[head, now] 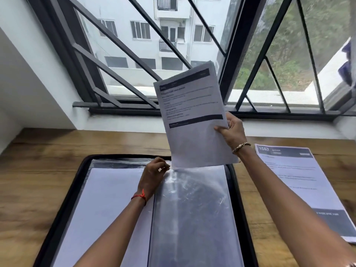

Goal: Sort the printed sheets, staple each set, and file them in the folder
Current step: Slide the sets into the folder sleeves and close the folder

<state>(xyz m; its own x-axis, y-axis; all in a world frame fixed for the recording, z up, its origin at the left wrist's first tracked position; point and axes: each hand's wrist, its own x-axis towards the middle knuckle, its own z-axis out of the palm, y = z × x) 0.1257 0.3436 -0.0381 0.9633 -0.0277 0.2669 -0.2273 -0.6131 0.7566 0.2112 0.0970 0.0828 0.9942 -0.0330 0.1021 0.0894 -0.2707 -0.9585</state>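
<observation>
A black folder [63, 189] lies open on the wooden desk, its clear plastic sleeves spread left and right. My right hand [232, 130] grips a set of printed sheets [192, 112] by its right edge and holds it upright, the bottom edge at the top opening of the right-hand sleeve [192, 209]. My left hand [154, 175] pinches the top edge of that sleeve near the folder's spine. The left sleeve [107, 199] holds white sheets. Another printed set [300, 185] lies flat on the desk to the right.
The wooden desk [38, 170] runs under a barred window [173, 45] with a white sill. A white wall stands at the left. The flat printed set reaches toward the desk's right side, close to my right forearm.
</observation>
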